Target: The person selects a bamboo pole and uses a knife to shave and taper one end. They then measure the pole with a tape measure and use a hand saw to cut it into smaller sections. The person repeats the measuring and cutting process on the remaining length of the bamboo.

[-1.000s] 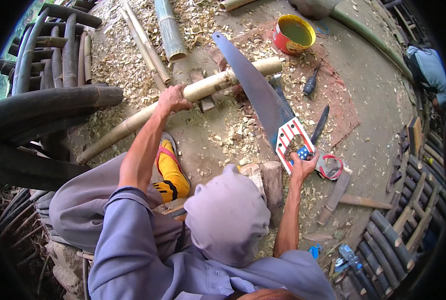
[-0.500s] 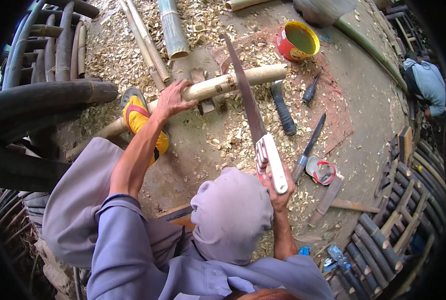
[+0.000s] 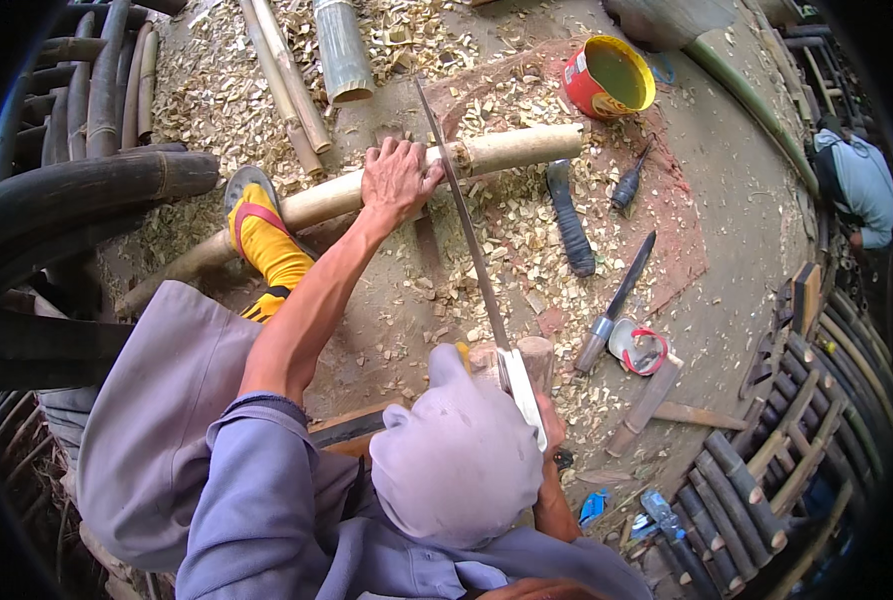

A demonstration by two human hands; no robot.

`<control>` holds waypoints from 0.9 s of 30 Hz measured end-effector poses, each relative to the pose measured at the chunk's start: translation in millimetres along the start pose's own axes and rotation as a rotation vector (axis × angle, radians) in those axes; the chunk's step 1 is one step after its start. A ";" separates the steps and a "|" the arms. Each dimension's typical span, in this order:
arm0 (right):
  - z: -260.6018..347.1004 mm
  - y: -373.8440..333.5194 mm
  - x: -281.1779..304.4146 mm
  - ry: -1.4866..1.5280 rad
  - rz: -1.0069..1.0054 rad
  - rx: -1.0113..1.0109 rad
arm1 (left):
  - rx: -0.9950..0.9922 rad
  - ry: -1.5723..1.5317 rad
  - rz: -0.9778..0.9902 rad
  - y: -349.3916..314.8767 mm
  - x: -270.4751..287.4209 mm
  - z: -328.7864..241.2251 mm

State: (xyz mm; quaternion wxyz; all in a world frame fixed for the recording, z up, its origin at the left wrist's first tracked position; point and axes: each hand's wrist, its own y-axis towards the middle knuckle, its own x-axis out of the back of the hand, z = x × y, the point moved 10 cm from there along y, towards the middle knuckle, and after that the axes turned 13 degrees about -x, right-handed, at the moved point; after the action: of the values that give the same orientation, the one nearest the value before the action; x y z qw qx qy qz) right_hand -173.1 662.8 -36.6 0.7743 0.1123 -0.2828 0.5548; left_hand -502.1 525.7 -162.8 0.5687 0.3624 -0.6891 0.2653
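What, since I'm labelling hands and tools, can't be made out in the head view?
Head view:
Right hand: mostly hidden by saw handle and hat.
Bamboo pole: stretch beneath the left hand, covered by it.
Saw blade: nearly edge-on, teeth too fine to see.
Greenish bamboo tube: far end cut off by top edge.

Floor (image 3: 726, 200) is grey-brown, wood chips (image 3: 211, 105) scattered over it, thick at upper left. On it: 2 slim poles (image 3: 298, 88), 1 thick bamboo length (image 3: 342, 50), 1 red-yellow bucket (image 3: 592, 98), 1 dark-bladed knife (image 3: 616, 304); 1 red-strapped sandal (image 3: 626, 344) near the knife.
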 end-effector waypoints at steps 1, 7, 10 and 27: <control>-22.6 1.6 -7.8 -0.007 0.057 -0.096 | -0.001 -0.004 0.004 1.2 -0.6 -2.4; 3.2 83.9 -57.8 0.120 -0.042 0.007 | -0.041 0.016 -0.088 3.4 5.2 -8.2; 2.6 80.9 -52.2 0.081 -0.021 -0.063 | -0.052 0.013 -0.101 5.7 6.9 -1.3; -13.5 17.1 -8.7 -0.044 -0.008 0.013 | -0.013 0.006 -0.049 3.0 2.5 1.9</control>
State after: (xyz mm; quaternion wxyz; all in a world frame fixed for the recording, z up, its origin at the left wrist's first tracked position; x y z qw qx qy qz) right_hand -186.6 668.6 -54.9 0.7695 0.1308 -0.2956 0.5508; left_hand -505.8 525.5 -160.7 0.5792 0.3746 -0.6802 0.2480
